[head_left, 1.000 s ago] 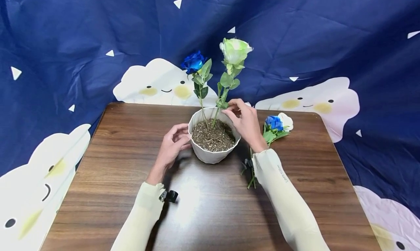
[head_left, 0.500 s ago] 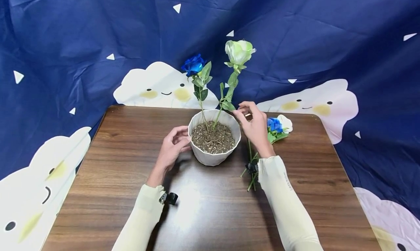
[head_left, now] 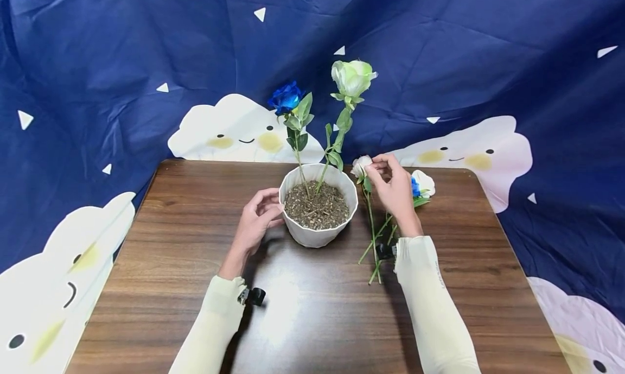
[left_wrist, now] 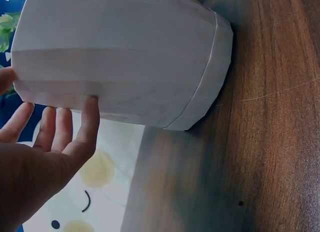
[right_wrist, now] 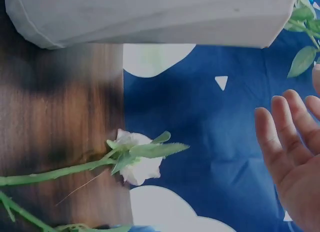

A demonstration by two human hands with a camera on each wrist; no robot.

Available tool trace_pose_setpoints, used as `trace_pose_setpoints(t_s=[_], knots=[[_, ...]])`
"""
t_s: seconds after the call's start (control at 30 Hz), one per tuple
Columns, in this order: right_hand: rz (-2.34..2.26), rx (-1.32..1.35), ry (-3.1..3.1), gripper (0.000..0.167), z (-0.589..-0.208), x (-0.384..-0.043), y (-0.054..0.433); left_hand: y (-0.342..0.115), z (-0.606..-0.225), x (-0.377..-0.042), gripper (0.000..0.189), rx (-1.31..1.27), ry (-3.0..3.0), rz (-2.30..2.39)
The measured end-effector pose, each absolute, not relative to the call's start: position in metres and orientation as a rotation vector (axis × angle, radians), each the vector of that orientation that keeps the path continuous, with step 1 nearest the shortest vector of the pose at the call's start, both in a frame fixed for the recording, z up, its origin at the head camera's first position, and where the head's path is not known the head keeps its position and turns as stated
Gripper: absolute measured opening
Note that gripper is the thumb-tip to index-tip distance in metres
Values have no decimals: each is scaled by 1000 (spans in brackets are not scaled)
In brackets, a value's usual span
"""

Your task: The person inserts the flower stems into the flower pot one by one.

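A white faceted pot (head_left: 317, 237) filled with brown soil (head_left: 316, 208) stands on the table. Upright in the soil are a blue rose (head_left: 286, 98) and a pale green-white rose (head_left: 354, 79), the latter leaning right. My left hand (head_left: 256, 219) rests its fingertips against the pot's left side; the left wrist view shows fingers (left_wrist: 90, 109) spread along the wall near the rim. To the right of the pot my right hand (head_left: 393, 192) is raised with loosely bent fingers and holds nothing. In the head view it overlaps a white rose (head_left: 361, 166) lying on the table.
More cut flowers lie under and beside my right forearm, among them a white rose (head_left: 423, 184) and a partly hidden blue one (head_left: 415, 187). Their green stems (head_left: 375, 254) cross on the wooden table (head_left: 195, 222). A dark blue cloth (head_left: 415, 48) with clouds hangs behind.
My right hand has drawn away from the green-white rose's leaves and moved right, uncovering the lying white rose. The green-white rose has tilted slightly right. My left hand stays at the pot.
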State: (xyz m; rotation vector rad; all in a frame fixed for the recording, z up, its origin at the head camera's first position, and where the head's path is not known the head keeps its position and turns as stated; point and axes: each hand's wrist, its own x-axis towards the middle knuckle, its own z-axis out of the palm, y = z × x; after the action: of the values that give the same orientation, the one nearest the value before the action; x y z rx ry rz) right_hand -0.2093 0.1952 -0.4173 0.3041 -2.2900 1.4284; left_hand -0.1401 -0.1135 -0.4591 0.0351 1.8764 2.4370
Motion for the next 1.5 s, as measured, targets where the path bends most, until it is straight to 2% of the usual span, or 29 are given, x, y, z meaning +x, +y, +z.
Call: trace_pose_setpoints(t_s=[0.23, 0.83, 1.17, 1.5], knots=[[1496, 188, -2360, 26, -406, -187, 192, -115, -462, -137, 45, 30, 1877, 2435], [1708, -45, -2367, 31, -455, -199, 209, -113, -464, -141, 45, 55, 1869, 2441], [1787, -184, -2388, 37, -509, -221, 224, -112, -463, -142, 44, 40, 1871, 2452], [1718, -280, -2598, 42, -523, -221, 225, -112, -463, -142, 44, 23, 1875, 2445]])
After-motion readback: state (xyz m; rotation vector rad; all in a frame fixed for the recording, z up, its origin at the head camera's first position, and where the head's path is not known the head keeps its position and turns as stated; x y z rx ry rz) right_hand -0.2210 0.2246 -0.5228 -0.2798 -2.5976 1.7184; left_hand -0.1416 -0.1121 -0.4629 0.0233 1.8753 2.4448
